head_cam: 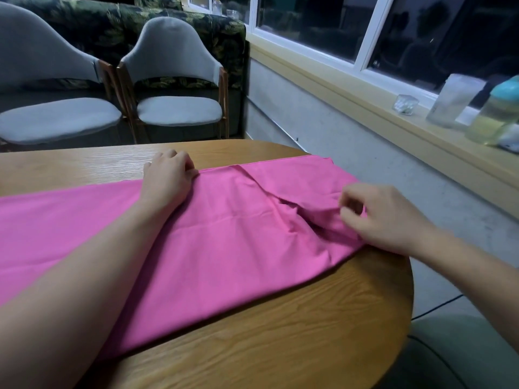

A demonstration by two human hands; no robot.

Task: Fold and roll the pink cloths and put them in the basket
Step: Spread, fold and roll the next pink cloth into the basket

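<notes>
Pink cloth (224,248) lies spread across the table (280,346), looking thin, limp and light, so the hems are the best hold: left hand (168,175) grips its far edge, right hand (384,217) pinches rumpled fabric near the table's right end.

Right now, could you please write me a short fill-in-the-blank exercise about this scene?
The pink cloth lies on the ___ table.
Behind the table stand ___ grey chairs.
The left hand grips the cloth's ___ edge; the right hand pinches its bunched end.
Missing words: wooden; two; far
</notes>
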